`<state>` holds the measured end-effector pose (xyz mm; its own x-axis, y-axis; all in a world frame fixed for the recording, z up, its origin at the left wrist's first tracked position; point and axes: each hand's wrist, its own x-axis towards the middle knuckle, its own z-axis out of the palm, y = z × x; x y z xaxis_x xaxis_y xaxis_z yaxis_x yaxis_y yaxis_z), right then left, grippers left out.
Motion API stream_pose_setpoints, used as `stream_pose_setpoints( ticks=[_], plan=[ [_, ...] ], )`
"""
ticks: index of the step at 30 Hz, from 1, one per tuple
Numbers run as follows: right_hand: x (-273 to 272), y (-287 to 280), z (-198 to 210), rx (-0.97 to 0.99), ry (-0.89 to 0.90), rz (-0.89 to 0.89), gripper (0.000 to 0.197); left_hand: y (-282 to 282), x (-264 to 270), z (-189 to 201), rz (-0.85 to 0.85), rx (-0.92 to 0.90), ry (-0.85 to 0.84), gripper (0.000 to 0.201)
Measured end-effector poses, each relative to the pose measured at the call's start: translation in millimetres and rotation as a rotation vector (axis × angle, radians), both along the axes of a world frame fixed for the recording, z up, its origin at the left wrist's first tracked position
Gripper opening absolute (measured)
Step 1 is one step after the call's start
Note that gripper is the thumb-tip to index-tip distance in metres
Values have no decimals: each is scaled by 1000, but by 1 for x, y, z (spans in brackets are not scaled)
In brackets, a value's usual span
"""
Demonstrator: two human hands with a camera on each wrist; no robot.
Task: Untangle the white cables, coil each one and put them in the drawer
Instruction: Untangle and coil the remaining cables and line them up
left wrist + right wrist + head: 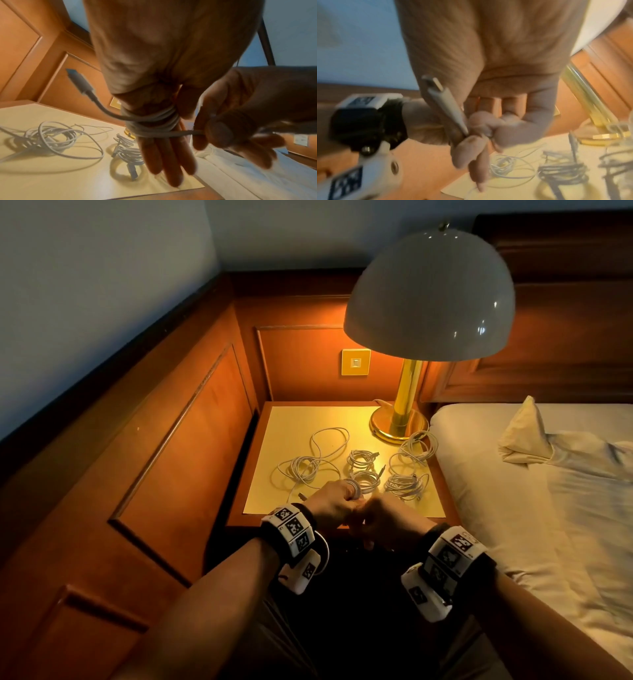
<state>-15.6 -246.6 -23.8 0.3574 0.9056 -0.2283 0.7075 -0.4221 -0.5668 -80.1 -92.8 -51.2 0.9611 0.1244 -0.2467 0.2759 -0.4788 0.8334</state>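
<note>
A white cable is wound in several turns round the straight fingers of my left hand, above the front edge of the nightstand. One USB plug sticks out free to the left of the windings. My right hand sits just right of the left and pinches the cable's other end between thumb and fingers. That end's plug stands up out of the pinch. A loose tangled cable lies on the nightstand's left half. No drawer shows in any view.
Several coiled white cables lie on the right half of the yellow top. A brass lamp with a white dome shade stands at the back right corner. Wood panelling closes the left and back. A bed runs along the right.
</note>
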Motion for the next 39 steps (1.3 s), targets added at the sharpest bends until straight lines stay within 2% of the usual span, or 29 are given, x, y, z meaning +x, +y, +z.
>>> stream_pose_setpoints(
  ticks=[1,3,7,9,10,11,13,15,19,22,24,28,31,33,36,39],
  plan=[
    [1,1,1,-22,-148,11,12,0,2,-1,-5,-2,61,29],
    [3,3,1,-44,-302,16,14,1,1,-1,-14,-70,198,35],
    [8,-2,1,24,-448,164,15,6,-5,4,-72,-232,348,46],
    [12,-5,0,88,-477,212,30,10,-8,8,-107,-237,347,39],
    [14,-6,-3,146,-476,223,41,13,-9,9,-113,-259,338,35],
    [14,-7,-5,220,-446,210,49,15,-9,10,-108,-310,330,43],
    [14,-5,-11,373,-334,120,53,18,-11,13,-80,-479,320,69],
    [11,0,-15,490,-293,48,48,19,-13,18,-75,-599,280,77],
    [11,8,-17,582,-287,52,40,18,-14,30,-87,-730,207,73],
    [18,11,-21,632,-229,34,18,17,-13,32,-123,-797,196,81],
    [20,11,-24,632,-263,23,11,15,-14,32,-70,-819,169,77],
    [17,12,-23,576,-347,-39,20,-1,-17,32,131,-833,38,42],
    [11,16,-22,600,-363,-124,5,-8,-19,31,332,-849,-63,29],
    [10,17,-24,593,-312,-251,15,-5,-21,26,467,-897,-106,28],
    [7,17,-22,573,-248,-381,19,-3,-24,23,452,-922,-178,37],
    [6,21,-15,586,-190,-478,18,-8,-26,25,403,-877,-283,33]
  ],
)
